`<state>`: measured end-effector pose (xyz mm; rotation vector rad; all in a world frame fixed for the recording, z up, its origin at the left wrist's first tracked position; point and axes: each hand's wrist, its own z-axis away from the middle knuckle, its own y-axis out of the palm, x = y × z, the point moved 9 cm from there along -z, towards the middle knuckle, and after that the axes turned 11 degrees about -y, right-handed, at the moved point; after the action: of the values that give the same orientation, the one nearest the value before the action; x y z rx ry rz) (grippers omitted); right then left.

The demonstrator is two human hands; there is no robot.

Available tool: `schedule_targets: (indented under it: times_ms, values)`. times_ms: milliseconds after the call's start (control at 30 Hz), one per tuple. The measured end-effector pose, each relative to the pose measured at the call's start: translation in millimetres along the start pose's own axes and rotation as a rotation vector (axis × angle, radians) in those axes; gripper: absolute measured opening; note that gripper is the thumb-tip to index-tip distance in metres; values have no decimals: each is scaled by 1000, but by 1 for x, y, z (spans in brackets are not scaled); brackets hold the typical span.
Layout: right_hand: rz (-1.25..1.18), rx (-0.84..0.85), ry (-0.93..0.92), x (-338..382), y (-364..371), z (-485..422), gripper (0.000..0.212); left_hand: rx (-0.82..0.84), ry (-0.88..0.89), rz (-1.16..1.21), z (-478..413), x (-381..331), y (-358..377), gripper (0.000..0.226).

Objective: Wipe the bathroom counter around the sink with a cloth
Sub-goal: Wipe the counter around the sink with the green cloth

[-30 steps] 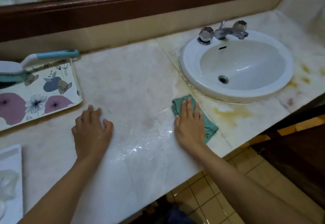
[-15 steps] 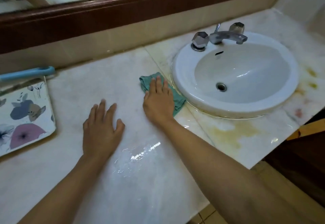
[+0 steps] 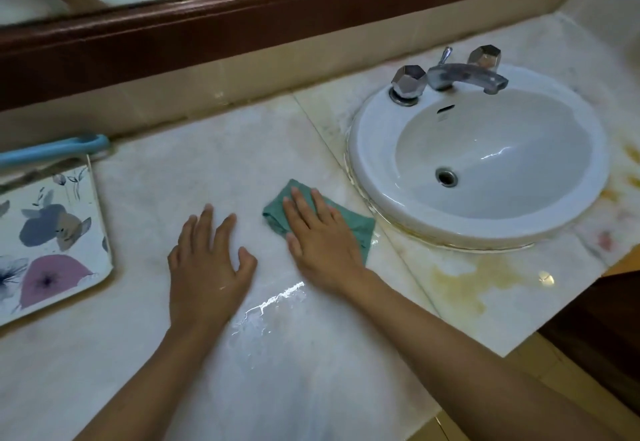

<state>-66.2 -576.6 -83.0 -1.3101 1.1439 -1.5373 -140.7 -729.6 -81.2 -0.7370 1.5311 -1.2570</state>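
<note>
Two hands lie flat on the bench, both with fingers straight and neither curled round anything. The left hand rests palm-down on bare marble, fingers spread, seemingly as a brace. The right hand presses its palm and straight fingers onto the cloth, a small green rag bunched beneath it, showing at the fingertips and along the side nearer the sink.

The cloth lies just left of the sink's rim, near it but not touching it as far as I can tell. It looks soft, thin and light, limp enough to fold under a push and probably damp. I judge it is best worked with a flat palm over its middle, so the edges do not roll up. To lift it, pinching the loose corner toward the sink would do.

Near the wrists a wet patch shines, so the marble may be slippery there. Yellow stains mark the bench in front of the sink. Farther out are the tap, a floral tray at far left and a blue brush handle behind it.
</note>
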Motion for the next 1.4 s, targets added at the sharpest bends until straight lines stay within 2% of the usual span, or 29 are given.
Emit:
schedule_targets:
  times_ms: [133, 300, 367, 500, 567, 667, 700, 767, 833, 900, 1000, 1067, 1267, 1400]
  values:
    - [11, 17, 6, -9, -9, -99, 57, -12, 15, -8, -4, 0, -2, 59]
    - [56, 120, -349, -6, -10, -159, 51, 0, -18, -2, -7, 5, 7, 59]
    - [99, 66, -301, -17, -10, -161, 50, 7, -20, -2, -8, 6, 9, 59]
    - [-21, -109, -201, -11, -3, -143, 41, 35, -45, 12, -4, 6, 11, 59]
    - [-194, -180, -169, -17, -14, -137, 36, 42, -52, 20, -3, 7, 7, 60]
    - [-558, -327, 41, -54, -54, -135, 21, 37, -42, 13, 0, 11, -1, 60]
    - [-611, -411, 93, -69, -74, -134, 18, 31, -44, 10, 1, 12, -3, 60]
    - [-563, -574, 137, -102, -124, -133, 19, 18, -45, 10, 1, 7, -4, 60]
    - [-454, -648, 146, -133, -164, -142, 23, 8, -39, 9, -5, -2, -3, 59]
    - [-308, -530, 130, -160, -168, -168, 28, 2, -42, 16, -11, -5, -3, 59]
    - [55, -16, 117, -178, -97, -199, 50, 4, -56, 11, -8, 3, -1, 59]
    - [147, 171, 148, -179, -59, -203, 61, 7, -73, 7, -5, 10, 1, 59]
    - [55, 207, 189, -142, -31, -190, 62, 21, -75, 1, -9, 11, 11, 58]
    - [29, 58, 82, -84, -9, -130, 60, 8, -60, -15, -18, 8, 9, 58]
